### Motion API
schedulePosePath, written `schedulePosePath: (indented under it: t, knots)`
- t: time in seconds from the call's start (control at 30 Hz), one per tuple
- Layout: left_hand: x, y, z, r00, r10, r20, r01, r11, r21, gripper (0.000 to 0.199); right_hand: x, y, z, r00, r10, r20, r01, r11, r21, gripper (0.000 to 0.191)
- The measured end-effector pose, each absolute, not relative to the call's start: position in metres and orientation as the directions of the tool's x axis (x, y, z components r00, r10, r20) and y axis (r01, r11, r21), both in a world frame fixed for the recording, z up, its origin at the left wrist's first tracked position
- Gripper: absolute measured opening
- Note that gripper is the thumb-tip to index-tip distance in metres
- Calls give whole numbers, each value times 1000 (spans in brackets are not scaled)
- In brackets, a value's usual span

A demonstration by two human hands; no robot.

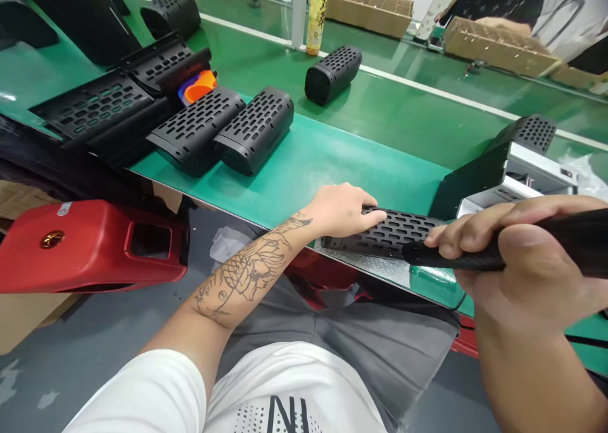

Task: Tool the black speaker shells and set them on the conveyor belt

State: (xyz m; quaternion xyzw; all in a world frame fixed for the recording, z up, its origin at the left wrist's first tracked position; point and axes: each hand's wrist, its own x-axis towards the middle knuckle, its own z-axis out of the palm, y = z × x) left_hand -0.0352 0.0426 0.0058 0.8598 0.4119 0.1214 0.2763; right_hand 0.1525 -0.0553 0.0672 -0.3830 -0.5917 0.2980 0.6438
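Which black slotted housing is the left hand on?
The housing at the near edge of the bench, under the left hand; the others sit untouched.

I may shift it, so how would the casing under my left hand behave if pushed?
The casing probably feels stiff, its sides holding straight. Many slots suggest it's fairly light. Lying long and low, it's unlikely to tip.

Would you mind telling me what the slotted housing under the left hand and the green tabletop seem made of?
Slotted housing: matte black, probably plastic or coated metal; dull, even colour leaves it open. Green tabletop: smooth, faintly glossy, perhaps rubber or vinyl, given soft reflections.
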Motion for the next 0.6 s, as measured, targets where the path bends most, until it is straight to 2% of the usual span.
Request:
schedulePosePath:
  t: [0.17,0.33,0.6]
  knots:
    - [-34,47,6,632,774,-43,633,-482,606,49,160,-56,60,22,847,530,53,529,-847,20]
    - [-35,49,10,639,767,-62,614,-459,642,47,162,-55,61,-25,874,486,56,486,-872,24]
    - [-35,46,8,617,785,-53,633,-455,626,48,158,-60,64,-78,896,437,73,442,-894,19]
